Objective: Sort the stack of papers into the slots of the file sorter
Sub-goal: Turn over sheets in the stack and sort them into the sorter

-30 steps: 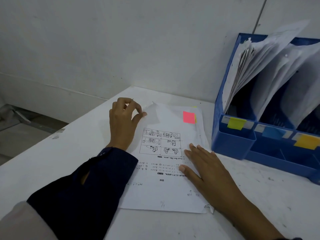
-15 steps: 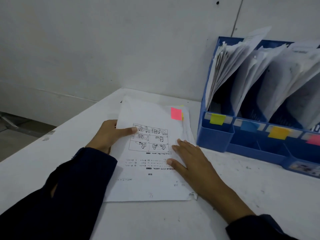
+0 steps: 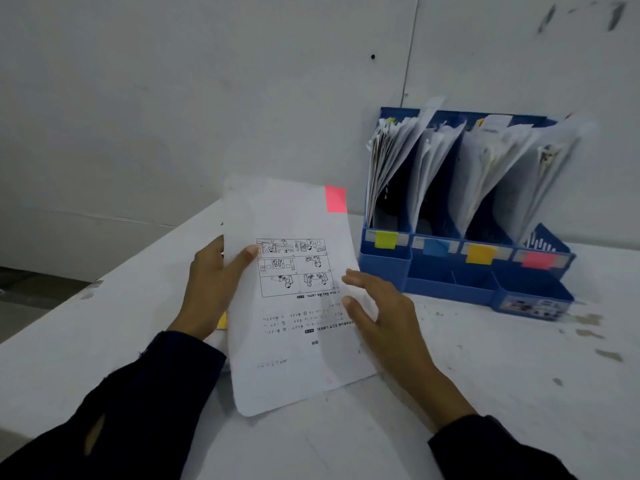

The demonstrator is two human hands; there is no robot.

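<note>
the file sorter at two o'clock already bulges in all four slots, while the left hand pinches a pink-tagged sheet at centre, right hand spread beside it, more papers apparently underneath.

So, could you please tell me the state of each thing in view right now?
White sheet with pink sticky tab: lifted, tilted.
Left hand: grips the sheet's left edge.
Right hand: open, fingers at the sheet's right edge.
Blue plastic file sorter: upright, four slots holding papers.
</note>
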